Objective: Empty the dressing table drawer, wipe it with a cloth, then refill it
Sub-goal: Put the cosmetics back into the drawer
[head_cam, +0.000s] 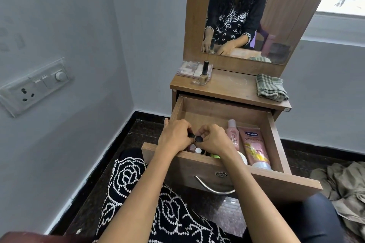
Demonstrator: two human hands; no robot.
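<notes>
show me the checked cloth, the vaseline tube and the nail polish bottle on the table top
checked cloth [271, 89], head view, middle of the folded fabric
Vaseline tube [254, 145], head view, pink front of the tube body
nail polish bottle [204, 77], head view, beige glass body below the black cap

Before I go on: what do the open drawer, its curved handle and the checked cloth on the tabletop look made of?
The open brown drawer looks like wood-grain laminate board, matte, with printed grain, though solid wood is possible. The curved silver handle looks like polished metal, with bright glints. The folded green-and-white checked cloth looks like soft woven cotton, limp and creased.
</notes>
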